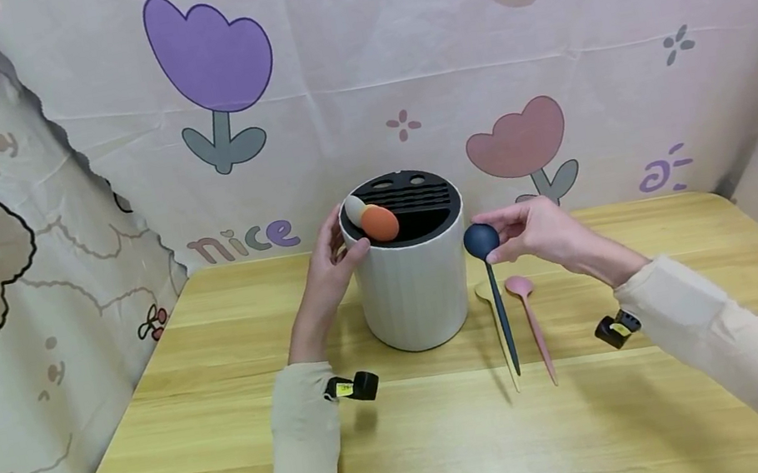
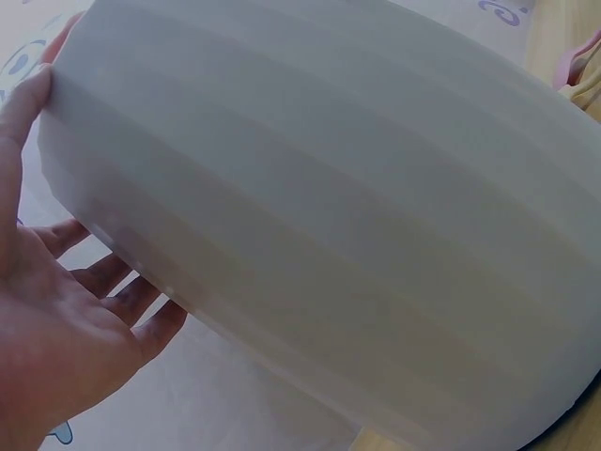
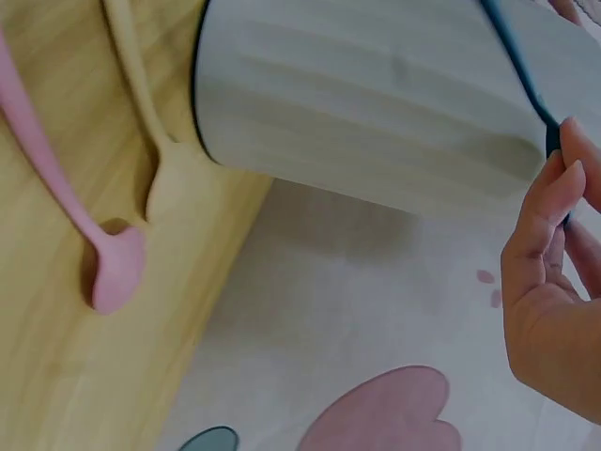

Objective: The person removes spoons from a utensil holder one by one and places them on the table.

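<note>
A white ribbed utensil holder [image 1: 414, 298] with a black slotted top stands on the table. My left hand [image 1: 327, 275] grips its left side near the rim, thumb at the front and fingers spread along the wall in the left wrist view. Just right of the holder, my right hand [image 1: 544, 231] pinches a dark blue spoon [image 1: 481, 241] by its round bowl. The spoon's handle hangs downward, above the table. An orange spoon head [image 1: 380, 223] and a pale grey one [image 1: 355, 209] poke out of the holder's top; their handles are hidden inside.
On the wooden table [image 1: 461, 442], right of the holder, lie a pale yellow spoon [image 1: 505, 341] and a pink spoon [image 1: 535, 323], side by side. A patterned cloth [image 1: 346, 48] hangs behind the table's back edge and along its left side.
</note>
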The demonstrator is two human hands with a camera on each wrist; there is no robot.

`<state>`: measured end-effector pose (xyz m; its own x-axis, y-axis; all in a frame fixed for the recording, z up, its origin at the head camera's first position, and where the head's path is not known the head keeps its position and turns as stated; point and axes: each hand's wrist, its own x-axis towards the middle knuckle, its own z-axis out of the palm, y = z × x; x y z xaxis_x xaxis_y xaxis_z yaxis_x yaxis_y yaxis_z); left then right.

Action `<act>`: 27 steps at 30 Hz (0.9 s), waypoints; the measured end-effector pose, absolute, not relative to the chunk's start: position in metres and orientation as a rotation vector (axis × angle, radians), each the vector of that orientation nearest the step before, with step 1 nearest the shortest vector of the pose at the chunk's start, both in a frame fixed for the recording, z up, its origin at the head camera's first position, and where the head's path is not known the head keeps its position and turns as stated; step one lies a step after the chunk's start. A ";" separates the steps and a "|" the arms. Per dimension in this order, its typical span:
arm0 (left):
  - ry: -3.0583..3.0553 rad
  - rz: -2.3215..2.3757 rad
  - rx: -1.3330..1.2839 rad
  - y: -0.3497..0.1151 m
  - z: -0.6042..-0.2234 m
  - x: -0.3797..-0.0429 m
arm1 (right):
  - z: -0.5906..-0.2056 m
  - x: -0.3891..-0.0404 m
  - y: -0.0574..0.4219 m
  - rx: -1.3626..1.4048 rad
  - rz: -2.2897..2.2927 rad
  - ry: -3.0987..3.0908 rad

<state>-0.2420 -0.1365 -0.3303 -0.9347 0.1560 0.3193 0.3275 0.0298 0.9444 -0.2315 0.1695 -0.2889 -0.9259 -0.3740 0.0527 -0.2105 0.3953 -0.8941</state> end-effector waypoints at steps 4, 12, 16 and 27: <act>-2.159 -2.045 -0.508 -0.136 -0.331 -0.243 | -0.300 -0.233 0.173 -0.539 -1.526 2.466; -2.165 -2.043 -0.500 -0.136 -0.330 -0.242 | -0.325 -0.238 0.183 -0.536 -1.441 2.474; -2.162 -2.043 -0.510 -0.136 -0.330 -0.242 | -0.335 -0.241 0.186 -0.566 -1.421 2.482; -2.164 -2.035 -0.512 -0.136 -0.331 -0.242 | -0.350 -0.250 0.201 -0.586 -1.382 2.486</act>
<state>-0.2419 -0.1360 -0.3306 -0.9345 0.1569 0.3194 0.3283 0.0345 0.9439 -0.2503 0.2009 -0.3504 -0.8914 -0.4530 -0.0121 -0.2288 0.4730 -0.8508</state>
